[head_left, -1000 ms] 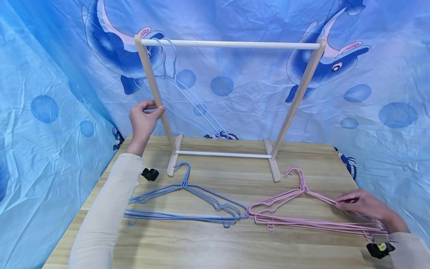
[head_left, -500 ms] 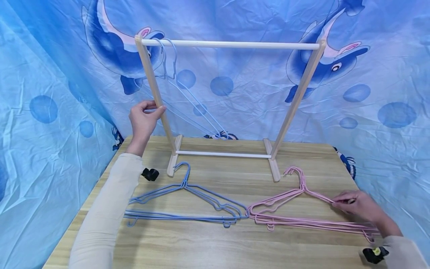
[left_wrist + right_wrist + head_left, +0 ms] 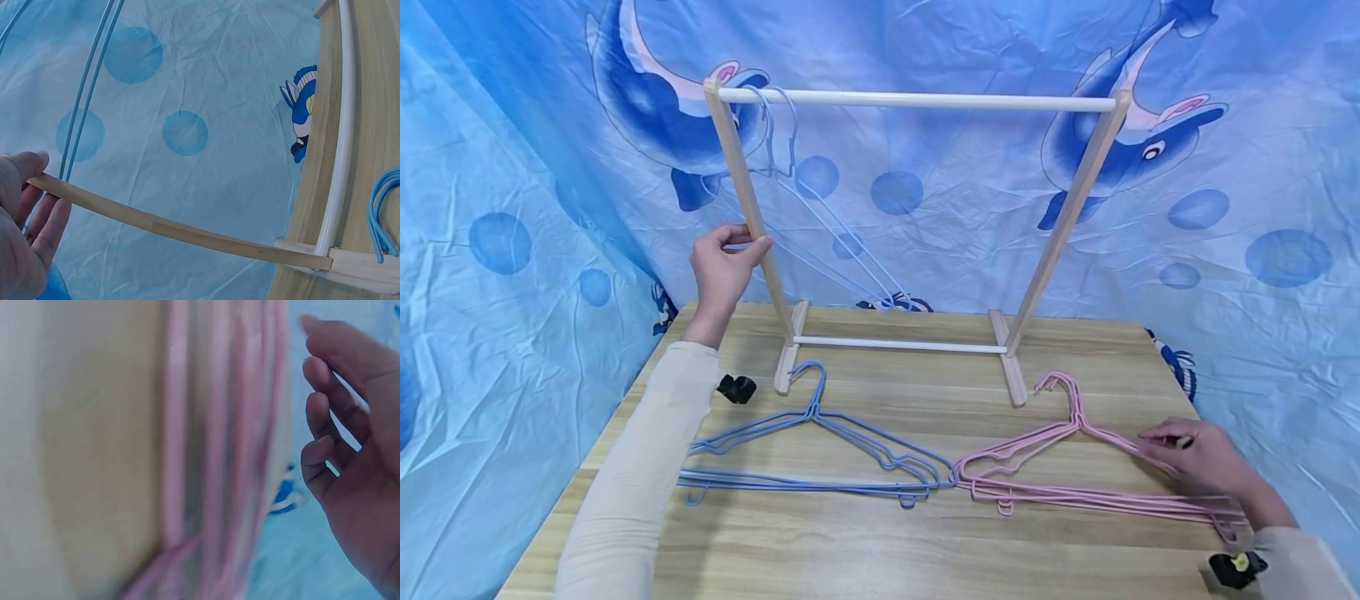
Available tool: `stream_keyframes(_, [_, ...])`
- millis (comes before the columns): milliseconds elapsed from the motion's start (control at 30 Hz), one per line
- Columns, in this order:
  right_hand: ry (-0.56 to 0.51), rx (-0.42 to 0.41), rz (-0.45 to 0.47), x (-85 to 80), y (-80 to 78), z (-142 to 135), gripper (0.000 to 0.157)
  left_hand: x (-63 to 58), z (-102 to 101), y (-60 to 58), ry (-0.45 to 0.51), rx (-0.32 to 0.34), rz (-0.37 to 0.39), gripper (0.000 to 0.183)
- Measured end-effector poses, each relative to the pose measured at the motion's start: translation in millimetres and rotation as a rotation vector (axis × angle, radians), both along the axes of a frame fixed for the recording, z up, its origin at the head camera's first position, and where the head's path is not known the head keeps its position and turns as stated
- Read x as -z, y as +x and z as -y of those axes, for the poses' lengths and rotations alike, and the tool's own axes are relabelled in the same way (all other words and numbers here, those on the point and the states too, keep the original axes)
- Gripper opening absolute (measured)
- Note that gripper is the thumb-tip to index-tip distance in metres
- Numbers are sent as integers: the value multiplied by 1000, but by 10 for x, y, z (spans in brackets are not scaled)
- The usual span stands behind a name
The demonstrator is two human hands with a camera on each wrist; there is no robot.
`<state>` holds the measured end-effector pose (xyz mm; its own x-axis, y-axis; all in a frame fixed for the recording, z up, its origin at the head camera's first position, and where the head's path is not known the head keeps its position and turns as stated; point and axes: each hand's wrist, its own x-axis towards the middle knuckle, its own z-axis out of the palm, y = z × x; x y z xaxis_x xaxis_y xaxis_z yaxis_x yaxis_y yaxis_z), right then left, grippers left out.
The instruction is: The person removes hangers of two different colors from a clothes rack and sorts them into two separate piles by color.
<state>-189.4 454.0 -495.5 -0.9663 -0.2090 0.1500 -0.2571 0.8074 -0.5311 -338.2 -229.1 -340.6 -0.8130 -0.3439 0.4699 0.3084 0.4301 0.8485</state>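
At the left my left hand pinches the left wooden post of a small clothes rack between thumb and fingers; the left wrist view shows the same grip on the post. Two light blue hangers hang at the rail's left end. My right hand is at the right shoulder of several stacked pink hangers lying flat. In the right wrist view its fingers are loosely curled beside the blurred pink bars, with nothing visible between them. Contact at the fingertips is unclear.
Several blue hangers lie stacked on the wooden table, left of the pink ones and meeting them at the ends. The rack's feet stand behind both stacks. A blue patterned cloth hangs behind.
My right hand has shifted slightly left along the pink hangers' shoulder. The left hand keeps its grip on the post, and the rack and hangers look unmoved.
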Motion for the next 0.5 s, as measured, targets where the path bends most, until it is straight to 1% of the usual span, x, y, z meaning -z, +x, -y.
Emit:
stream_keyframes(100, [12,4,-67,-144,-64,121,18,-10,3,0,-1,3,0,34])
stream_keyframes(200, [3,2,-140,-304,-133,313,19,-10,5,0,-1,6,6,35])
stream_keyframes(367, [-52,-12,-271,-607,-260,760,19,5,12,-4,2,12,10,36])
stream_keyframes(500, [-115,15,-334,-872,-393,1145,21,0,11,-4,3,12,6,36])
